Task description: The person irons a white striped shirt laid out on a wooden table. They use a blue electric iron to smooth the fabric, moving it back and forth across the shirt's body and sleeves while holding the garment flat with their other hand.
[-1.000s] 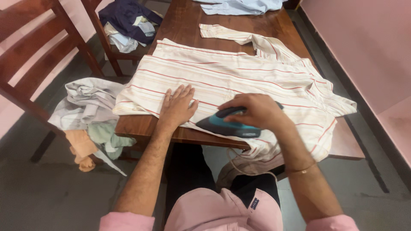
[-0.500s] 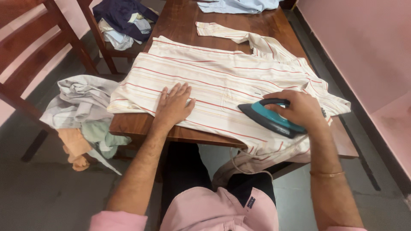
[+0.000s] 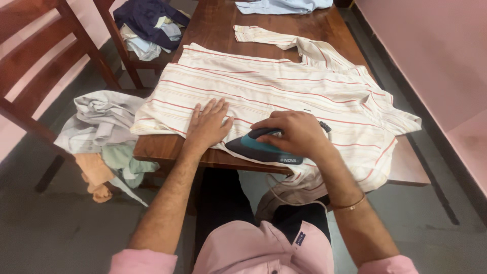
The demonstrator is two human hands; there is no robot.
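Note:
A cream shirt with thin red stripes [image 3: 284,86] lies spread flat on a dark wooden table [image 3: 213,25]. My left hand [image 3: 208,124] rests flat on the shirt's near hem, fingers spread, pressing the cloth down. My right hand [image 3: 294,133] grips the handle of a teal and dark grey clothes iron [image 3: 264,148], which sits on the shirt at the table's near edge, its tip pointing left toward my left hand. The iron's cord [image 3: 289,195] hangs down over my lap.
A wooden chair [image 3: 30,101] at the left carries a heap of grey, green and orange clothes [image 3: 104,137]. Another chair at the back holds dark and light garments [image 3: 149,28]. A light blue garment [image 3: 281,6] lies at the table's far end. A pink wall runs along the right.
My right hand has slid the iron back left along the shirt's near edge, from the right side to just beside my left hand. The left hand has stayed put.

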